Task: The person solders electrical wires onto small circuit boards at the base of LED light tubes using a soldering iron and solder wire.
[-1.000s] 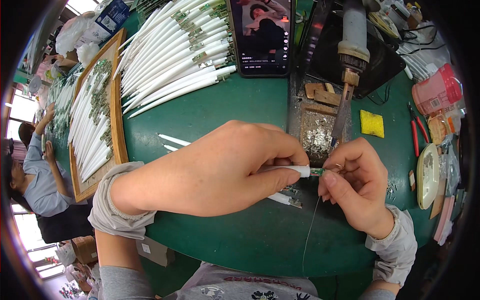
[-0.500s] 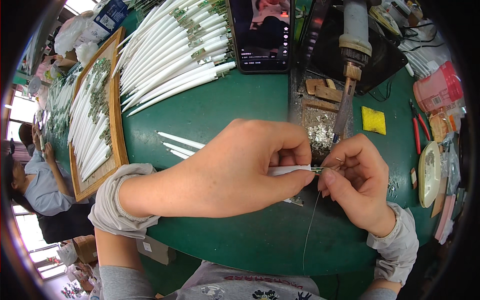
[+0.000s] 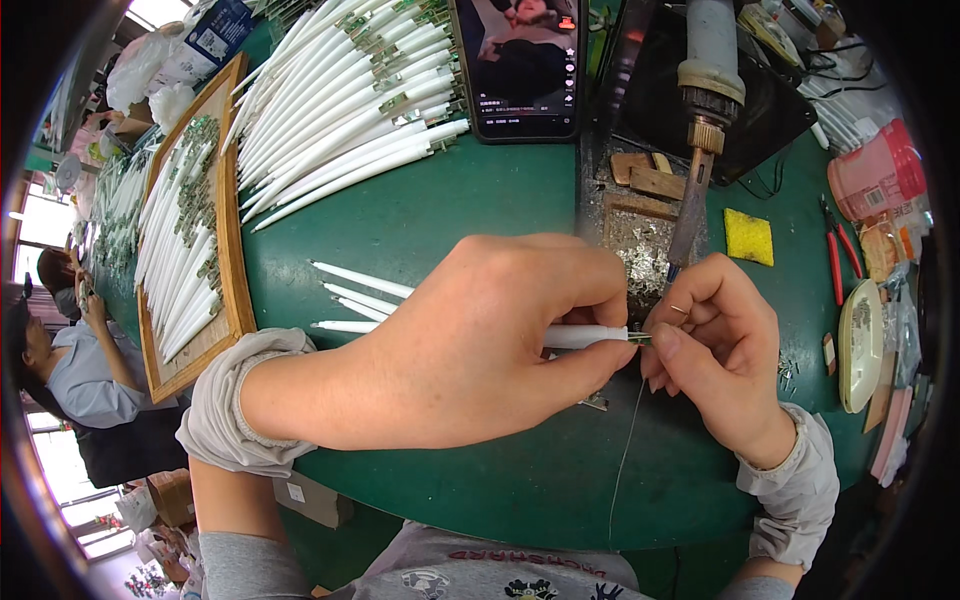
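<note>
My left hand (image 3: 500,340) grips a white tapered tube (image 3: 588,336) between thumb and fingers, like a thin taper candle. A small green circuit board (image 3: 640,339) sticks out of its right end. My right hand (image 3: 715,355) is closed in a pinch right at that board, where a thin wire (image 3: 624,460) hangs down from the fingertips toward the table edge. What exactly the right fingertips press on is partly hidden. Just beyond them, a soldering iron (image 3: 704,140) points downward. More white tubes (image 3: 360,276) lie on the table beyond my left wrist.
A large pile of white tubes (image 3: 350,110) and a wooden tray (image 3: 240,290) of them stand left. A phone (image 3: 520,125) is at the back. Rightward lie a yellow sponge (image 3: 748,237), red-handled pliers (image 3: 834,265) and a pale dish (image 3: 860,350). Another person (image 3: 90,370) sits far left.
The held tube has shifted slightly right, and its board now meets the right fingertips. My right hand has turned a little, its fingers slightly higher. Both hands stay in the same place.
</note>
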A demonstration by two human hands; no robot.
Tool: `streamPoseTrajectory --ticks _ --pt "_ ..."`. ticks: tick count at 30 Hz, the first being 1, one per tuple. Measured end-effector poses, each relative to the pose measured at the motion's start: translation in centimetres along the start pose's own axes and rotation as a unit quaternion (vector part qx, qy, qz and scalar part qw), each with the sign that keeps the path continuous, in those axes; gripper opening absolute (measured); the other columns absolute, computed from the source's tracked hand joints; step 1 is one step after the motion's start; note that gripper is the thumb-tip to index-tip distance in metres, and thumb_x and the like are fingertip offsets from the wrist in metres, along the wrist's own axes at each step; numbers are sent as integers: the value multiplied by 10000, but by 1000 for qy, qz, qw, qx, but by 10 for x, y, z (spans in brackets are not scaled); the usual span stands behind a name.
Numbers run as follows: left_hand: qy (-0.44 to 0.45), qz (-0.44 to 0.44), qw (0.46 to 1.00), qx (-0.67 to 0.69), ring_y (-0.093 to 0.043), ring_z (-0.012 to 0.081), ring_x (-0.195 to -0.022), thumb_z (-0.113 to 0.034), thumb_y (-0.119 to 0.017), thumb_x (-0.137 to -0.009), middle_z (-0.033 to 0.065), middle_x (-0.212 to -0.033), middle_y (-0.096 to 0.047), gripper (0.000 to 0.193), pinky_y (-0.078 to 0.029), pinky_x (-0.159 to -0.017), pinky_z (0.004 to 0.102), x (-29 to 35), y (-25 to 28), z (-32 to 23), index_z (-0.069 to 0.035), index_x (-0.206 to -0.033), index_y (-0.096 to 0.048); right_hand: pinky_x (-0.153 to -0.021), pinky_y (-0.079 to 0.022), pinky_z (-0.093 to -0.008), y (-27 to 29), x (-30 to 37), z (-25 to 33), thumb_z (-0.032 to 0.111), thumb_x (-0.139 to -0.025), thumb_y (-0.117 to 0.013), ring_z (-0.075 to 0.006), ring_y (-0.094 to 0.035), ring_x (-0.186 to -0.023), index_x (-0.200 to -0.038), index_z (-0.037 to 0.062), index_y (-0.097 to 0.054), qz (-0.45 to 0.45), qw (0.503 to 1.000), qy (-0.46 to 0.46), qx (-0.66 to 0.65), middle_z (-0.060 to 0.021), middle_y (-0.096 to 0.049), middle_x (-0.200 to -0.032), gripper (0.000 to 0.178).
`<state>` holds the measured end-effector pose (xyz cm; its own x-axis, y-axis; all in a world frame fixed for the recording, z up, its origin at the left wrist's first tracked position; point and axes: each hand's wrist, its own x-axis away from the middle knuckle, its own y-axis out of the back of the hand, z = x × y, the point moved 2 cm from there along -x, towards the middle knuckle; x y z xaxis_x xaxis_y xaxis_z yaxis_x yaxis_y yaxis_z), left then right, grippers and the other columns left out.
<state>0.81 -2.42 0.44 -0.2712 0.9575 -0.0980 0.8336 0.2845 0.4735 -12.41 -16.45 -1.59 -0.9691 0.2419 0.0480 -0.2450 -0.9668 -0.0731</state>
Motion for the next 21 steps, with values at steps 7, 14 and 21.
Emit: streamPoseTrajectory --ticks 7,14,21 --pt "-1 -8 1000 13 -555 110 -625 -44 -698 -771 52 -750 -585 94 -444 -532 238 0 -2 1 -6 -825 -630 -541 -400 -170 -1 -2 0 -10 -871 -574 -39 -539 -643 -943 -4 -474 0 999 -34 -21 -23 -562 -771 124" --pt "43 -10 999 16 -519 44 -631 -42 -678 -805 26 -743 -577 73 -393 -507 206 -4 2 -3 0 -814 -619 -533 -415 -179 2 -2 2 75 -927 -524 -62 -536 -604 -991 6 -435 -56 995 -8 -85 -54 -582 -749 129" --pt "114 -14 989 94 -491 6 -663 -31 -641 -859 -12 -756 -563 64 -378 -531 165 -6 4 0 9 -842 -594 -504 -413 -180 -1 1 3 94 -940 -500 -68 -530 -576 -954 6 -419 -39 998 40 27 -67 -577 -708 121"
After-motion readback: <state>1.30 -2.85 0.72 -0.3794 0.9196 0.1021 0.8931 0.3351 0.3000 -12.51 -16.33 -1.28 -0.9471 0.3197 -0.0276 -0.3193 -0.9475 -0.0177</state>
